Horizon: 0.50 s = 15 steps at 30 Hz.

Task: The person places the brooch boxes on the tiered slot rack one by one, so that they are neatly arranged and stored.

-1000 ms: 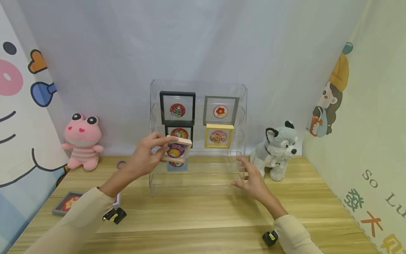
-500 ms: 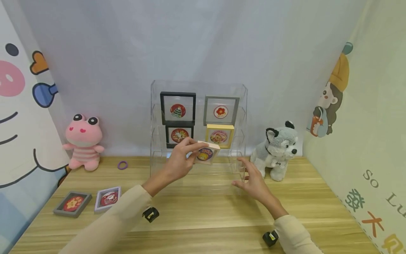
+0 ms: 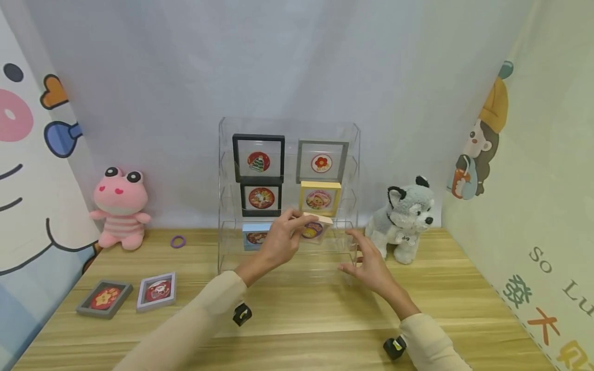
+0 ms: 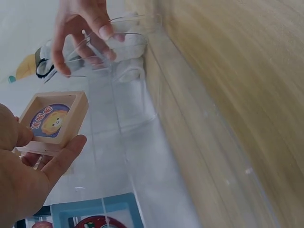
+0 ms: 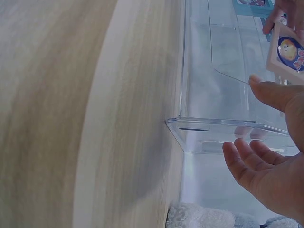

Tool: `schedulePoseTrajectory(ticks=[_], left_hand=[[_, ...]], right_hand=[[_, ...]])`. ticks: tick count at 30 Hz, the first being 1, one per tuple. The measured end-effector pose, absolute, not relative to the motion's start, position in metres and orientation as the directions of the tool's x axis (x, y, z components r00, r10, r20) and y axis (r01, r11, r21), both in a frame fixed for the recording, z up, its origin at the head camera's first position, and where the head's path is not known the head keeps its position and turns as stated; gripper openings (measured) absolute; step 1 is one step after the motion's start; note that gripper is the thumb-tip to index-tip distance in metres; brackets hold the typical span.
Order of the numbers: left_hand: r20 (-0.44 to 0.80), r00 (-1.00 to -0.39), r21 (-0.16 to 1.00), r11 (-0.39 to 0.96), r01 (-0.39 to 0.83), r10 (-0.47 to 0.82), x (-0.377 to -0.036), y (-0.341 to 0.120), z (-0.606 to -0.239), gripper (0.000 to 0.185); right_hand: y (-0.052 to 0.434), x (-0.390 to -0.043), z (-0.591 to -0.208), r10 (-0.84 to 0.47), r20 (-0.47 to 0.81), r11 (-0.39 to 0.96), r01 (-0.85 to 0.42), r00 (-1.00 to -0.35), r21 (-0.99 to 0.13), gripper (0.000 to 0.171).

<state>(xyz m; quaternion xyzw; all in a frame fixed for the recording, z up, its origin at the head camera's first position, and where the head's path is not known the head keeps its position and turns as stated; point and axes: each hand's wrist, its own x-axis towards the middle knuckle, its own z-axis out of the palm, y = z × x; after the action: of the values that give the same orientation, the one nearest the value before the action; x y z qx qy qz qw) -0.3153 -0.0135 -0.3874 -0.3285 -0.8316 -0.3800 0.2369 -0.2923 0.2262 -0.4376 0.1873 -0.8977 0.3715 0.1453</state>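
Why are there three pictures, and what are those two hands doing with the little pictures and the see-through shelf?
They show one moment from three cameras: one on the person's head, one on each wrist. The left hand pinches a small pale wooden frame with a lion picture in front of the clear plastic display shelf. The right hand is open, fingers at the shelf's right edge. In the shelf stand other little framed pictures, like a yellow frame. On the wooden table lie a grey frame and a lilac frame, with a pink frog plush and a grey husky plush near the back.
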Motion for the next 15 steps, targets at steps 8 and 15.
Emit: schedulePoseTrajectory(ticks=[8, 15], left_hand=[[0.676, -0.652, 0.449, 0.511, 0.733, 0.343, -0.322, -0.003, -0.397, 0.036], [0.664, -0.666, 0.453, 0.527, 0.719, 0.339, -0.327, 0.002, -0.404, 0.035]], right_hand=[[0.226, -0.292, -0.437, -0.233, 0.389, 0.652, -0.440, -0.891, -0.617, 0.080], [0.226, -0.292, -0.436, -0.238, 0.390, 0.650, -0.444, -0.890, -0.617, 0.079]])
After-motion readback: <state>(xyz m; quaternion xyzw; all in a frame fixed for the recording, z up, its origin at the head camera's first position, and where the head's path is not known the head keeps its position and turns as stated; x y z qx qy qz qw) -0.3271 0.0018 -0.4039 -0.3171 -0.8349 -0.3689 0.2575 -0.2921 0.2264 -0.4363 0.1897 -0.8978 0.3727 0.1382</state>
